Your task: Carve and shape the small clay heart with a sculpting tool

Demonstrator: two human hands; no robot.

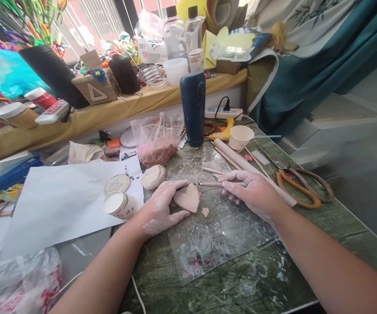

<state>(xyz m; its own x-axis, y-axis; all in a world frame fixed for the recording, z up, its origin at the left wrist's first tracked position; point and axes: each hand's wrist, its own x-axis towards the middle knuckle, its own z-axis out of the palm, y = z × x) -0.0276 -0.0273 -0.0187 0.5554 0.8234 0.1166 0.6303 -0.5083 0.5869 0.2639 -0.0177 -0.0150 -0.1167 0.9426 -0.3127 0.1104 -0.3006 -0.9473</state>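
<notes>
A flat, pale slab of clay (pixel 187 198) with rounded and angled edges lies on a clear plastic sheet (pixel 221 248). My left hand (pixel 165 208), dusted white, holds the slab from its left side, thumb along the near edge and fingers at the far edge. Between the thumb and fingers of my right hand (pixel 245 189) is a thin modelling tool (pixel 208 184), its tip pointing left to the slab's upper edge. A small clay scrap (pixel 205 212) sits just right of the slab. Behind my left hand rests a thicker lump of clay (pixel 153 176).
A rolling pin (pixel 257 172), large scissors (pixel 301 185) and a paper cup (pixel 241 137) lie to the right. A dark blue bottle (pixel 193 111) stands behind, beside a bag of pinkish clay (pixel 157 144). White paper (pixel 67 205) and a small tub (pixel 121 206) are at left.
</notes>
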